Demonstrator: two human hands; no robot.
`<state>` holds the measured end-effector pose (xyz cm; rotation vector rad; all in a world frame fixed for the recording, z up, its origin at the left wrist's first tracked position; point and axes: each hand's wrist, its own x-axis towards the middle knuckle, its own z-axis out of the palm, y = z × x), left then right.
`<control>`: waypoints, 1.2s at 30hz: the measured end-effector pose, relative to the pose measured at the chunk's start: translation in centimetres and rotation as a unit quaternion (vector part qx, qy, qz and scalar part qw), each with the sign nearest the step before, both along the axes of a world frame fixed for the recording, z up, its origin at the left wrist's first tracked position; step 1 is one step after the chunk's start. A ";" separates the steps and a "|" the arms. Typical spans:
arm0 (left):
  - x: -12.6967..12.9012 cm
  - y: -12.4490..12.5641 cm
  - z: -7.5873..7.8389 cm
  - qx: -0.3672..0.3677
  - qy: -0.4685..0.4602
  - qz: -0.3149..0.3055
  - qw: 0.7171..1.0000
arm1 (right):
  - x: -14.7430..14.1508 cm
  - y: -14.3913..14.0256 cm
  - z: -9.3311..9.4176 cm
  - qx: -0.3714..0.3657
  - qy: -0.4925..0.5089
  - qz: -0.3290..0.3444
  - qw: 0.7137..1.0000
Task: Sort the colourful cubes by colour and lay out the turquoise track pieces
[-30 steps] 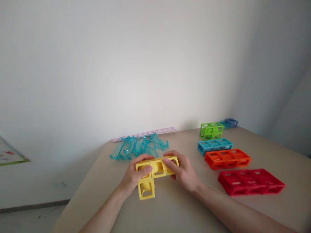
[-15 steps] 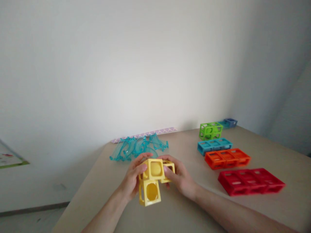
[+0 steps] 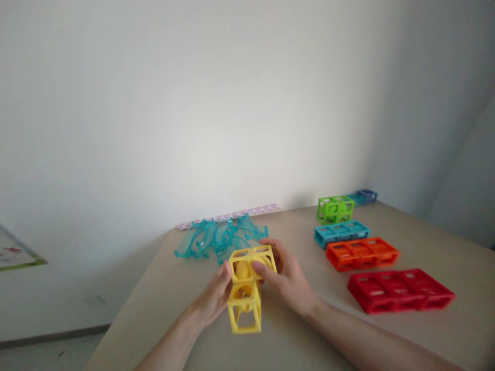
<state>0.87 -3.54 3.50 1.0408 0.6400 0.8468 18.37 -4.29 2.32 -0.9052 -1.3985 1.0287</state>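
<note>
Track pieces [image 3: 224, 234], translucent teal, lie overlapping on the worktop [image 3: 166, 281], toward the wall. Left hand [image 3: 216, 296]: partly open, thumb raised beside the assembly's left side, fingers mostly hidden; whether it grips or merely steadies cannot be told. Yellow cube-frame assembly [image 3: 247, 282]: held in front of the person, between the hands, one cube projecting toward the viewer below the upper pair. Right hand [image 3: 288, 278]: closed around the upper right cube, thumb across the near face, fingers behind; this opposed grip probably carries the load. Right forearm angles in from the lower right. Green block [image 3: 335, 209], turquoise block [image 3: 342, 233], orange block [image 3: 361, 253] and red block [image 3: 400, 291] stand apart, apparently grouped by colour.
</note>
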 end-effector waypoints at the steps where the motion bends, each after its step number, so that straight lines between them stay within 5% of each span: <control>1: 0.1 -0.1 0.1 0.024 0.004 0.007 1.000 | 0.0 -0.1 0.0 -0.002 -0.002 0.003 1.000; 8: 1.0 0.7 -0.1 0.056 0.007 0.191 0.980 | 0.0 -1.3 0.7 0.034 -0.072 0.018 0.997; 14: 0.9 1.0 -0.7 0.144 0.056 0.354 0.923 | -0.2 -2.2 1.8 0.136 -0.209 0.024 0.968; 28: 1.3 1.1 -0.6 0.079 0.016 0.320 0.944 | -0.5 -0.9 0.6 0.006 -0.078 0.004 0.997; 36: 1.0 1.4 -0.5 0.152 0.057 0.335 0.928 | 0.2 -1.8 1.3 0.204 -0.187 -0.070 0.958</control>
